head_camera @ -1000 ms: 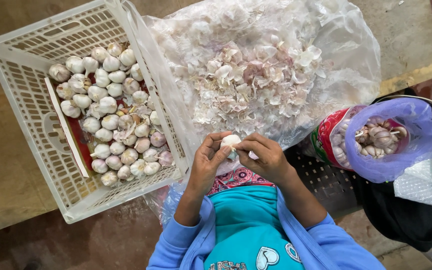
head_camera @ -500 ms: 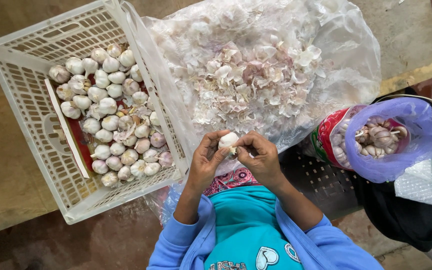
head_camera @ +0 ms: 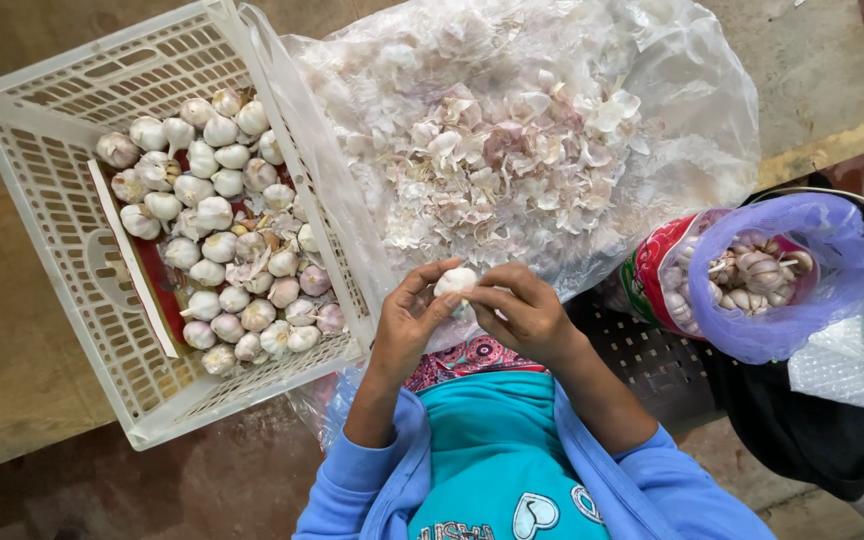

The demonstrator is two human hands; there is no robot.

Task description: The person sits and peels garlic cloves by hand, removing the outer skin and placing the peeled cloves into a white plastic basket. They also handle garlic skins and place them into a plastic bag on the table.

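While your left hand (head_camera: 407, 325) and right hand (head_camera: 524, 315) pinch the small white garlic bulb (head_camera: 455, 281), fingers have curled closer; the white plastic crate (head_camera: 42, 200) sits at ten o'clock.

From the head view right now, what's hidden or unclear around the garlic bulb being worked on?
- Garlic bulb: mostly covered by the fingers of the left hand and right hand; how far it is peeled cannot be told.
- White crate: its floor is buried under bulbs.
- Purple bag: how deep its contents go is hidden by its folds.
- Clear bag of skins: top cut off by the frame edge.
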